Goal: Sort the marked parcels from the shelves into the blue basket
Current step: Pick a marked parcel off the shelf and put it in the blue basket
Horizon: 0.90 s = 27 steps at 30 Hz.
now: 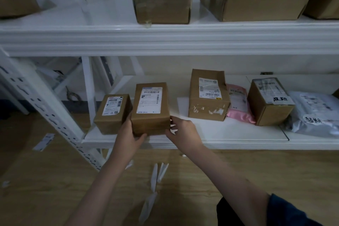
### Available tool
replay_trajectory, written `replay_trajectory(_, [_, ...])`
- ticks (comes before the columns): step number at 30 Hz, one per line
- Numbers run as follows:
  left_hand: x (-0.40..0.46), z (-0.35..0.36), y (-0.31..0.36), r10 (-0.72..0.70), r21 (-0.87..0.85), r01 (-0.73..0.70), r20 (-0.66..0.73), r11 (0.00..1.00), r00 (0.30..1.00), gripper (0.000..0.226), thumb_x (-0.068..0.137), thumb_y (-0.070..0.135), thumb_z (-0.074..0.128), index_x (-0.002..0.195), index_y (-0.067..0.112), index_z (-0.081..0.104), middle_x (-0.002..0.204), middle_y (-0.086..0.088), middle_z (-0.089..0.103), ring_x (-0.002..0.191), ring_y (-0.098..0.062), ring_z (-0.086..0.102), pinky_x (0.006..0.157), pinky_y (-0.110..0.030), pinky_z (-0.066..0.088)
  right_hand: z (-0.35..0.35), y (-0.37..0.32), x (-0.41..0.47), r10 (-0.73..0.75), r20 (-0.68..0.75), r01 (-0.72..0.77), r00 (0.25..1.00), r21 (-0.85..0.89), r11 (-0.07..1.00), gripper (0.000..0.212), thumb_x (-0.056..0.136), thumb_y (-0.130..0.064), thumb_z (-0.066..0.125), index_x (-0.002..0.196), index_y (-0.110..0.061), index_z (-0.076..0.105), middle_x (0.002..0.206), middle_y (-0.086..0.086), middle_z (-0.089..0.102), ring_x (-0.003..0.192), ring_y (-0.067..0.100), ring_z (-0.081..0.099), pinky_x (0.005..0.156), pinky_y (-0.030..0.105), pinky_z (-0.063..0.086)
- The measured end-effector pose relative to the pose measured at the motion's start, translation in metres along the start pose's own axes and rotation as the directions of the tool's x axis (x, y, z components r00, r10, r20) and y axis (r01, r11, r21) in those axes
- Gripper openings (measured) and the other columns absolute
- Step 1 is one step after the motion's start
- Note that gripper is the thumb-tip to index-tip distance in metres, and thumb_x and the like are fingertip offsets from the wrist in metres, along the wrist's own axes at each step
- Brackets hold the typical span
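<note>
A person's 2 bare arms reach forward to the lower shelf (229, 134) of a white rack. Near the shelf's front edge, toward its left end, a tall brown box (150, 109) with a white shipping label stands between the hands. The left hand (131, 134) presses the box's left side, thumb curled under its front bottom corner. The right hand (180, 128) touches the box's lower right corner with fingers loosely spread, not closed around it. The box's long axis runs from front edge toward the back of the shelf, so the hands bracket its short width.

A smaller brown box (112, 113) sits just beside it at the shelf's left end. Further right are a third box (208, 95) and a pink bag (238, 104). Beyond them, a handwritten box (270, 101) and a grey bag (314, 113) near the right end each carry black marker writing. The held box shows no such writing from here, though its far faces are hidden. The blue basket is not in view.
</note>
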<state>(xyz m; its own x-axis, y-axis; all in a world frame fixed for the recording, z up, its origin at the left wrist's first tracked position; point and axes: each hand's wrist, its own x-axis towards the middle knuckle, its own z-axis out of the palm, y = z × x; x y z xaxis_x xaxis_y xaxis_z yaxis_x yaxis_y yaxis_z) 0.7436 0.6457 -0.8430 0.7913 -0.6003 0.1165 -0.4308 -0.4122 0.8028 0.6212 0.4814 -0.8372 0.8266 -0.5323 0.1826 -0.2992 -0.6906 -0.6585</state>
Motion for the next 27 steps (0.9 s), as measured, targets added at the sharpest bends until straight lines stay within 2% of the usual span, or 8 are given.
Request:
replay_trajectory(3, [-0.007, 0.003, -0.007, -0.063, 0.052, 0.067, -0.062, 0.996, 0.996, 0.069, 0.089, 0.018, 0.076, 0.147, 0.026, 0.04, 0.134, 0.0, 0.062, 0.124, -0.017, 0.06, 0.105, -0.044, 0.051, 0.002, -0.002, 0.006, 0.0, 0.038, 0.0, 0.999, 0.012, 1.0, 0.038, 0.089, -0.028, 0.065, 0.126, -0.021, 0.063, 0.112, -0.004, 0.071, 0.099, 0.01, 0.068, 0.085, 0.031, 0.056])
replay_trajectory(6, [-0.018, 0.002, -0.004, -0.071, 0.091, 0.078, -0.078, 0.993, 0.994, 0.038, 0.091, 0.019, 0.072, 0.127, 0.022, 0.058, 0.112, 0.005, 0.07, 0.107, -0.014, 0.066, 0.092, -0.04, 0.057, -0.005, 0.005, 0.005, 0.023, 0.052, -0.024, 0.998, 0.033, 0.999, 0.049, 0.089, -0.027, 0.068, 0.136, -0.019, 0.057, 0.12, -0.002, 0.069, 0.102, 0.012, 0.067, 0.089, 0.033, 0.056])
replay_trajectory(8, [-0.026, 0.0, -0.001, -0.075, 0.108, 0.089, -0.128, 0.99, 0.989, 0.022, 0.093, 0.018, 0.07, 0.114, 0.021, 0.065, 0.102, 0.008, 0.07, 0.102, -0.013, 0.067, 0.086, -0.035, 0.054, -0.013, 0.015, 0.0, 0.042, 0.051, -0.044, 0.998, 0.041, 0.998, 0.054, 0.09, -0.028, 0.069, 0.141, -0.021, 0.053, 0.122, -0.005, 0.067, 0.1, 0.01, 0.067, 0.089, 0.031, 0.055])
replay_trajectory(12, [-0.04, 0.001, 0.005, -0.131, 0.13, 0.156, -0.185, 0.979, 0.974, 0.024, 0.093, 0.015, 0.069, 0.117, 0.013, 0.067, 0.102, 0.003, 0.071, 0.1, -0.014, 0.066, 0.089, -0.036, 0.053, -0.033, 0.043, -0.012, 0.084, 0.014, -0.085, 0.996, 0.053, 0.995, 0.052, 0.09, -0.032, 0.068, 0.139, -0.023, 0.054, 0.119, -0.008, 0.067, 0.095, 0.006, 0.067, 0.087, 0.027, 0.056])
replay_trajectory(17, [-0.044, 0.022, 0.021, -0.188, 0.144, 0.209, -0.147, 0.967, 0.971, 0.021, 0.091, 0.013, 0.071, 0.111, 0.017, 0.065, 0.1, 0.001, 0.07, 0.095, -0.017, 0.068, 0.08, -0.026, 0.048, -0.06, 0.073, -0.018, 0.109, -0.062, -0.106, 0.992, 0.057, 0.993, 0.042, 0.089, -0.032, 0.069, 0.13, -0.022, 0.062, 0.114, -0.01, 0.07, 0.091, 0.005, 0.067, 0.085, 0.029, 0.056])
replay_trajectory(22, [-0.041, 0.04, 0.056, -0.308, -0.078, 0.299, -0.289, 0.951, 0.906, 0.018, 0.087, 0.009, 0.075, 0.097, 0.012, 0.061, 0.088, 0.004, 0.068, 0.086, -0.02, 0.066, 0.065, -0.021, 0.046, -0.089, 0.1, -0.028, 0.141, -0.157, -0.123, 0.977, 0.118, 0.985, 0.035, 0.087, -0.028, 0.072, 0.121, -0.021, 0.068, 0.104, -0.013, 0.069, 0.084, 0.002, 0.065, 0.081, 0.026, 0.056])
replay_trajectory(25, [-0.045, 0.051, 0.079, -0.287, -0.097, 0.271, -0.341, 0.958, 0.895, 0.016, 0.089, 0.008, 0.073, 0.096, 0.013, 0.06, 0.087, 0.002, 0.066, 0.087, -0.024, 0.063, 0.077, -0.033, 0.042, -0.108, 0.119, -0.035, 0.148, -0.188, -0.125, 0.971, 0.131, 0.983, 0.034, 0.087, -0.025, 0.073, 0.12, -0.022, 0.068, 0.106, -0.01, 0.071, 0.085, 0.003, 0.067, 0.079, 0.029, 0.057])
replay_trajectory(27, [-0.049, 0.062, 0.094, -0.197, -0.062, 0.187, -0.27, 0.98, 0.943, 0.016, 0.091, 0.009, 0.071, 0.09, 0.021, 0.06, 0.09, 0.005, 0.066, 0.088, -0.017, 0.064, 0.075, -0.03, 0.045, -0.121, 0.131, -0.035, 0.158, -0.195, -0.135, 0.968, 0.125, 0.983, 0.033, 0.087, -0.023, 0.073, 0.119, -0.021, 0.068, 0.105, -0.009, 0.072, 0.084, 0.004, 0.067, 0.079, 0.03, 0.058])
